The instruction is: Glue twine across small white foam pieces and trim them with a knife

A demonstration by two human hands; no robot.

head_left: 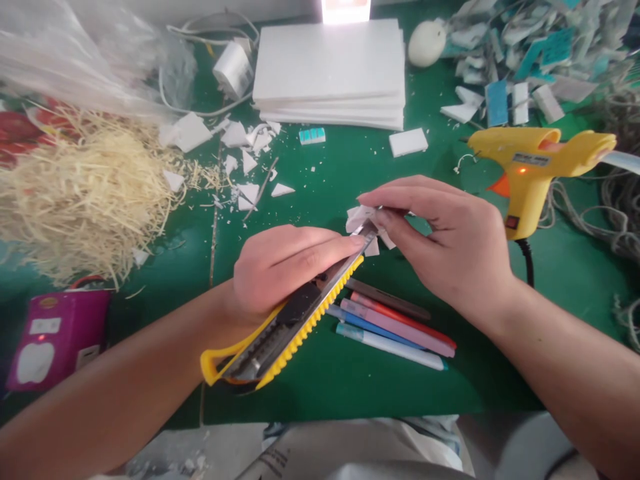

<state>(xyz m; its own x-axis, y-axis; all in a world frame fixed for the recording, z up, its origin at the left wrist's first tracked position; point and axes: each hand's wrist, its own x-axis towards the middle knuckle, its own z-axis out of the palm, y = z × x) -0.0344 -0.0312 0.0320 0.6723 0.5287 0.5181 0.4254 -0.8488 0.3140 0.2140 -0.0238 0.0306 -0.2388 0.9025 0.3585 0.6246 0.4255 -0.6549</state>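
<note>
My left hand (290,267) is closed round a yellow and black utility knife (295,313), its index finger stretched along the tool toward the blade. The knife slants from lower left to upper right. My right hand (445,227) pinches a small white foam piece (359,219) between thumb and fingers, and the blade meets it there. Partly hidden by the fingers, the piece's exact shape cannot be made out. Small white scraps (373,248) show just below the fingertips. Several marker pens (395,333) lie on the green table (320,393) under the hands.
At the back stands a stack of white foam sheets (330,67). A yellow glue gun (535,167), its light glowing, is at right near tangled cord (615,193). Wood shavings (85,193) and a purple box (60,340) occupy the left. Foam offcuts (245,140) are scattered in between.
</note>
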